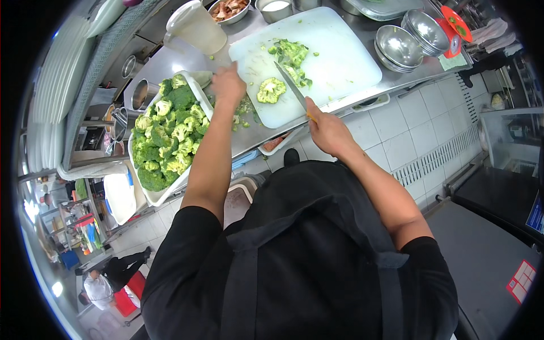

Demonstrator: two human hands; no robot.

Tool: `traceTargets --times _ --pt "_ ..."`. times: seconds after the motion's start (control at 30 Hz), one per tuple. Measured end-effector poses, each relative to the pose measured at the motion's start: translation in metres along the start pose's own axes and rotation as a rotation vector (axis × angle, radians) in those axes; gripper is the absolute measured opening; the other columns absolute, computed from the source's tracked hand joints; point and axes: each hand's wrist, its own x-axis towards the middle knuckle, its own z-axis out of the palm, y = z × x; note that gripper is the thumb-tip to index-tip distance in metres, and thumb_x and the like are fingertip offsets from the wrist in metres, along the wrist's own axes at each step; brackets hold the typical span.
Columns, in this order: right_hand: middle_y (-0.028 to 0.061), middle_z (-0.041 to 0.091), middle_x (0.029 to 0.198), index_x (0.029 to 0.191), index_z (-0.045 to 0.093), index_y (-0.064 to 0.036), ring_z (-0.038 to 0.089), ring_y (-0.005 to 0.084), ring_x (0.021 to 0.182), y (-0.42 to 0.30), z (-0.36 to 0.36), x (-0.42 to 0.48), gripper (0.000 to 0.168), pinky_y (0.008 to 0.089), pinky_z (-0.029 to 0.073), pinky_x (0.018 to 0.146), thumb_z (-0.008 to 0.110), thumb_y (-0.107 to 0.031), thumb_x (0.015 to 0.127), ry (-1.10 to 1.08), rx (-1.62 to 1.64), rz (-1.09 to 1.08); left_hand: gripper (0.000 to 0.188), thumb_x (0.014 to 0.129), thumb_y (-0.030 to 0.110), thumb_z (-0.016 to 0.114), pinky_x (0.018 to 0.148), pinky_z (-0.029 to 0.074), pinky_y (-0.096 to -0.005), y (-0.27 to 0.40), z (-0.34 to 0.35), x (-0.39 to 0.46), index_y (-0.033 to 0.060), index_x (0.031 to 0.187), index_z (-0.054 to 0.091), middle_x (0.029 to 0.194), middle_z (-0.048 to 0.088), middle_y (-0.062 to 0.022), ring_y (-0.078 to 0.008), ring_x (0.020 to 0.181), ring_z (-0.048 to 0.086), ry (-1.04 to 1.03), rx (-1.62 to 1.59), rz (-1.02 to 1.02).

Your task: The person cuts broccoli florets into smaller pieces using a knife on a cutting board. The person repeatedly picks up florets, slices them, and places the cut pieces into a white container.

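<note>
A kitchen knife (293, 87) with a yellowish handle is gripped in my right hand (329, 131). Its blade lies over a white cutting board (348, 55), pointing away from me. Left of the blade sits a cut broccoli floret (271, 90), while leafy broccoli pieces (291, 53) are heaped just beyond the tip. My left hand (229, 85) is blurred at the board's left edge, between it and a white tub (197, 93) piled with broccoli florets (170, 136). Whether those fingers hold anything is unclear.
Behind the board stand a plastic pitcher (195, 27), a metal bowl of brown pieces (229, 10) and a metal pot (274, 8). Stacked steel bowls (397, 46) and a red scale (454, 42) are at right. Stacked plates (55, 76) fill a left shelf. A person (100, 289) is lower left.
</note>
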Motion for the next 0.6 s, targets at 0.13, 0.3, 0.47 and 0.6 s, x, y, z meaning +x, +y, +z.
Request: traceTargets --times 0.13,0.3,0.47,0.6 --pt "0.0322 0.071 0.103 0.164 0.032 -0.012 0.068 0.0481 0.1 0.006 0.002 0.0 0.067 0.0553 0.052 0.091 0.053 -0.014 0.1 0.014 0.019 0.008 0.052 0.086 0.01 0.067 0.102 0.05 -0.0453 -0.035 -0.008 -0.001 0.0139 0.138 0.065 0.136 0.062 -0.0191 -0.0366 0.12 0.062 -0.017 -0.243 0.131" --pt "0.0324 0.071 0.097 0.159 0.04 -0.005 0.069 0.0481 0.094 0.008 0.004 -0.002 0.062 0.057 0.052 0.088 0.054 -0.013 0.098 0.067 0.067 -0.038 0.056 0.085 0.011 0.074 0.108 0.046 -0.0406 -0.006 -0.024 -0.034 0.0119 0.14 0.06 0.141 0.059 -0.0183 -0.0303 0.124 0.058 -0.596 -0.777 0.207" --pt "0.032 0.071 0.099 0.16 0.039 -0.008 0.069 0.0482 0.096 0.003 -0.006 0.0 0.062 0.0563 0.052 0.09 0.053 -0.015 0.099 -0.002 0.029 0.013 0.057 0.082 0.007 0.079 0.106 0.047 -0.0421 0.011 -0.02 -0.022 0.0104 0.136 0.059 0.13 0.059 -0.0183 -0.0334 0.12 0.059 -0.568 -0.681 0.351" --pt "0.0313 0.071 0.103 0.161 0.038 -0.01 0.068 0.0473 0.1 0.001 -0.009 -0.003 0.063 0.0554 0.052 0.092 0.052 -0.016 0.1 -0.014 0.062 0.034 0.051 0.081 0.01 0.083 0.102 0.048 -0.0464 0.01 -0.016 -0.019 0.0113 0.129 0.065 0.116 0.056 -0.0172 -0.0386 0.112 0.057 -0.006 -0.439 0.41"
